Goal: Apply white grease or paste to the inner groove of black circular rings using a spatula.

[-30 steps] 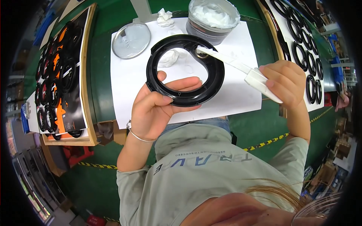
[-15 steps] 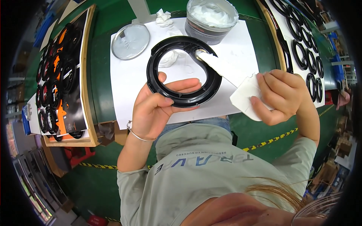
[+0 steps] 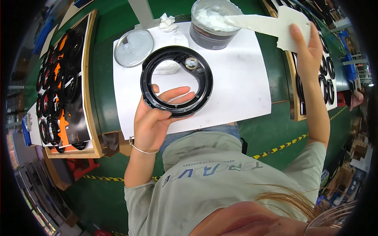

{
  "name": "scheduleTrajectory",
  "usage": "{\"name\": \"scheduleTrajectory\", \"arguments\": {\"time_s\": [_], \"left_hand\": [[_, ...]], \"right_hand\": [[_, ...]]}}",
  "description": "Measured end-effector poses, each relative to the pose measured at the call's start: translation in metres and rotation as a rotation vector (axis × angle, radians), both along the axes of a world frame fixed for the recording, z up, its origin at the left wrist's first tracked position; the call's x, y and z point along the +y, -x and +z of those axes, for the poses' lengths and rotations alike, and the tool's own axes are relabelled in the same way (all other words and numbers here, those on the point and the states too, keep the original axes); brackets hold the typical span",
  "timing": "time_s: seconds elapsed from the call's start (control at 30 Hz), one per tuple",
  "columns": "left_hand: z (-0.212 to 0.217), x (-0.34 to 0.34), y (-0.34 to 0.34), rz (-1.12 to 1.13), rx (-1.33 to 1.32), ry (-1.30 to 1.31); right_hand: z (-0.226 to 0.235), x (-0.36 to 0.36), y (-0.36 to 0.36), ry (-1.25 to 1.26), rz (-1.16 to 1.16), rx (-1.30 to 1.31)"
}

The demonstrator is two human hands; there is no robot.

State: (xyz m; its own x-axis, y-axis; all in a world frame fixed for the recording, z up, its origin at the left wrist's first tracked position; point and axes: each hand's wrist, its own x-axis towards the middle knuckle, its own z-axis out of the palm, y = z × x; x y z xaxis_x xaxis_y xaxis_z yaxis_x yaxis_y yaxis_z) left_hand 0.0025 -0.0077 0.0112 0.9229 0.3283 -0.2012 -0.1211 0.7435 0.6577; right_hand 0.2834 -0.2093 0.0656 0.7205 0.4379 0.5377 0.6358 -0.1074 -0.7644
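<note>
My left hand (image 3: 151, 120) grips a black ring-shaped housing (image 3: 206, 88) by its lower left rim, fingers passing behind through the opening. A round recess at the housing's upper right holds a metal ring with pale grease (image 3: 191, 63) on it. Out to the upper right, my right hand (image 3: 309, 47) is closed on the broad end of a flat white spatula (image 3: 256, 24). The spatula's narrow tip reaches over the rim of an open tub (image 3: 212, 37) and touches or nearly touches the white grease (image 3: 214, 16) inside.
A round lid (image 3: 134, 48) smeared with grease lies on the white sheet (image 3: 240, 84), near crumpled tissue (image 3: 168, 23). A wood-edged tray (image 3: 91, 129) of black and orange ring parts stands at left. More black rings (image 3: 330, 90) lie in a tray at right.
My right hand has carried the spatula up and away from the housing to the tub. My left hand and the housing have shifted slightly left and down.
</note>
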Motion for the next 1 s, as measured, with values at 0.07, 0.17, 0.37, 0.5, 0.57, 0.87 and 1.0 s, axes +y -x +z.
{"name": "scheduleTrajectory", "arguments": {"time_s": [0.07,0.17,0.37,0.5,0.57,0.87,1.0], "left_hand": [[-0.005,0.002,0.004,0.009,-0.004,0.005],[-0.008,0.005,0.007,0.005,-0.009,0.016],[-0.010,0.007,0.009,0.013,-0.027,0.015],[-0.010,0.006,0.010,0.010,-0.022,0.016],[-0.010,0.006,0.009,0.014,-0.011,0.011],[-0.009,0.006,0.007,-0.002,-0.003,0.010],[-0.009,0.005,0.006,-0.011,-0.013,0.009]], "right_hand": [[-0.006,0.006,0.005,0.024,0.048,0.024],[-0.015,0.011,0.006,0.046,0.100,-0.006],[-0.014,0.019,0.006,0.150,0.100,-0.241],[-0.018,0.016,-0.010,0.218,-0.002,-0.372],[-0.015,0.018,-0.010,0.261,0.033,-0.299],[0.042,0.051,-0.013,0.473,0.173,-0.619],[0.064,0.066,-0.018,0.594,0.108,-0.694]]}}
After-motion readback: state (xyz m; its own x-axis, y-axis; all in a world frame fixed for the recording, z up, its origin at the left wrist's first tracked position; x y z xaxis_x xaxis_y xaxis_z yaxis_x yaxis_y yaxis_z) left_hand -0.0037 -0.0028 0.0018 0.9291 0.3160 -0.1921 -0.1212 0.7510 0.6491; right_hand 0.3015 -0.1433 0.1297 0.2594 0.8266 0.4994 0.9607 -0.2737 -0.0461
